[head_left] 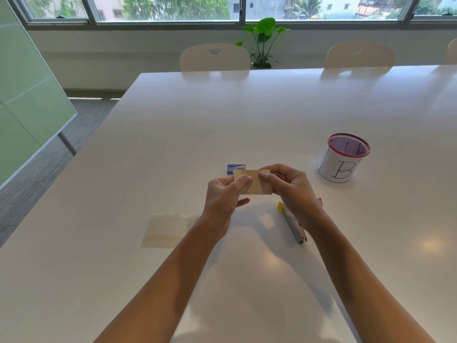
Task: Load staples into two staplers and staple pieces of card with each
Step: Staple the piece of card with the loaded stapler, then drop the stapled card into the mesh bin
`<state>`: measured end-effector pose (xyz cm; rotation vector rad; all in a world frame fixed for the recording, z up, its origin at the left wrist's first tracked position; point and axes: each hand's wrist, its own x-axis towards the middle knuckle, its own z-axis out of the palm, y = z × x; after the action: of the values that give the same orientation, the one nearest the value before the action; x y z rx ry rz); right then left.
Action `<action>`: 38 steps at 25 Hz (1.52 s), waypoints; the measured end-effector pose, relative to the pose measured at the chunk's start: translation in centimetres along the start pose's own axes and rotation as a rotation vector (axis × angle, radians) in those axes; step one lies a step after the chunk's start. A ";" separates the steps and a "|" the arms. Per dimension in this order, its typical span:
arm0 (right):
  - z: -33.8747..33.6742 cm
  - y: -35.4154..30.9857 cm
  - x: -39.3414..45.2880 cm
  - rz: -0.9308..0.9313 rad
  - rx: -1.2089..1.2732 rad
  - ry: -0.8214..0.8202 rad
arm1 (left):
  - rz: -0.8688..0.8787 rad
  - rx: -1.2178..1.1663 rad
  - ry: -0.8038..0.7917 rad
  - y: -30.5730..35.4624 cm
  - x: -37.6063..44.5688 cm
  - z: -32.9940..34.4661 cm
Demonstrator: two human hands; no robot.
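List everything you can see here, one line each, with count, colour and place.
card piece in hand: 1, tan, held above the table between both hands
card piece on table: 1, pale tan, flat, near the left forearm
staple box: 1, blue, on the table just beyond the held card
stapler: 1, yellow tip, pale blue and metal body, on the table under the right wrist
red object: 1, mostly hidden behind the right wrist, cannot tell what
mesh cup: 1, red rim, white label marked B, far right of the hands
table: 1, white
chairs: 2 plainly seen, cream, far side
plant: 1, green, by the window
left hand: pinches the card
right hand: pinches the card
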<state>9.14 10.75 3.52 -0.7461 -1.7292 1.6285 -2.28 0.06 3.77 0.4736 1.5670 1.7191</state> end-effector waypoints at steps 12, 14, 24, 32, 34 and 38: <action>-0.1 0.1 0.2 0.137 0.150 -0.118 | -0.002 -0.081 0.041 -0.2 0.7 -0.1; -0.2 0.1 0.2 0.142 0.150 -0.116 | 0.000 -0.078 0.049 -0.2 0.9 0.0; -1.9 0.3 0.7 0.214 0.178 0.000 | 0.041 -0.003 0.033 -0.4 1.7 1.9; -4.0 -0.7 1.1 0.124 0.174 0.197 | 0.246 0.241 0.074 -2.5 4.2 3.3; -5.1 -0.9 1.2 0.096 0.143 0.245 | 0.311 0.367 0.077 -3.6 4.7 3.3; -7.7 -1.3 1.9 0.008 0.024 0.336 | 0.401 0.468 0.114 -4.3 5.1 3.3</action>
<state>13.88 16.99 5.17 -0.9553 -1.4662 1.4311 -2.05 5.93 -0.87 0.9933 2.0756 1.6754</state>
